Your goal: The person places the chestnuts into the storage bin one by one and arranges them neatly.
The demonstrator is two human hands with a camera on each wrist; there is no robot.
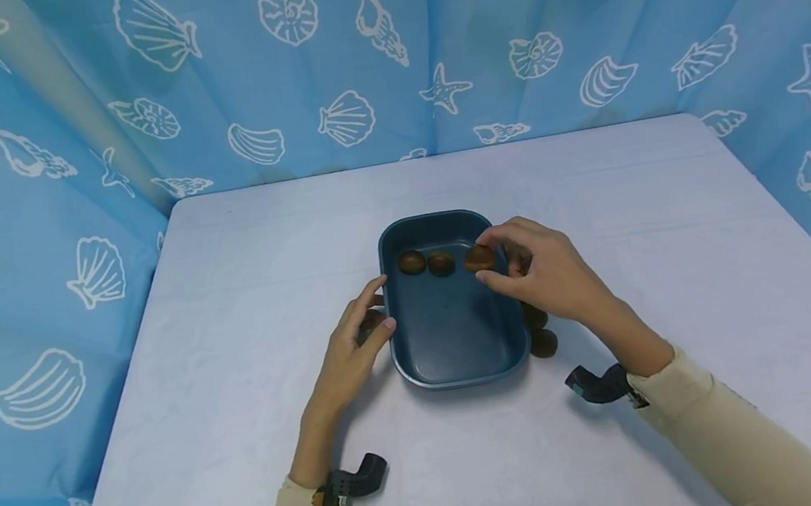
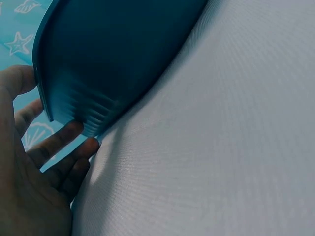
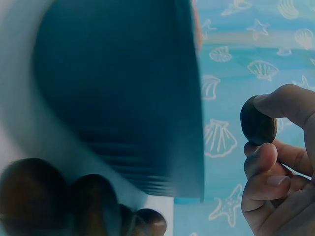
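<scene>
A dark blue tray [image 1: 459, 338] stands on the table with two smooth, brown, chestnut-like pieces [image 1: 411, 262] inside, side by side near its far end. Over the tray's right side, my right hand [image 1: 544, 267] pinches another brown chestnut-like piece [image 1: 479, 258] between thumb and forefinger. The right wrist view shows this held piece [image 3: 258, 120] as a dark oval, above the height of the rim. My left hand [image 1: 352, 345] rests its fingertips against the tray's left rim and outer wall, fingers spread, as the left wrist view also shows.
Several more brown pieces [image 1: 544, 343] lie on the table along the tray's right outer side, partly hidden under my right hand. White cloth covers the table [image 1: 263, 243]. A blue curtain [image 1: 385, 57] with shell prints hangs behind and along both sides.
</scene>
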